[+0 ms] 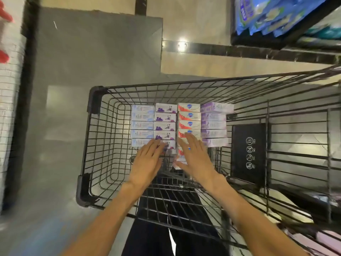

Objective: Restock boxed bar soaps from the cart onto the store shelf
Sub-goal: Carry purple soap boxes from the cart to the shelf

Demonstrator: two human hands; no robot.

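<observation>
A: Both arms are in over the near rim of the cart. The left hand is flat, fingers straight, over the near end of the purple-print boxes. The right hand is spread the same way across the red-and-white boxes. Neither grips anything.

B: And the soaps?

A: On the cart floor in four neat columns, pale blue boxes on the left, lilac boxes on the right.

B: How will they handle?

A: Stiff little cartons, I'd judge, light singly but dense as a stack, with slick faces. Best pinched by the long sides, several pressed together.

B: Beyond that?

A: A shelf of blue pouches sits well apart at upper right.
</observation>
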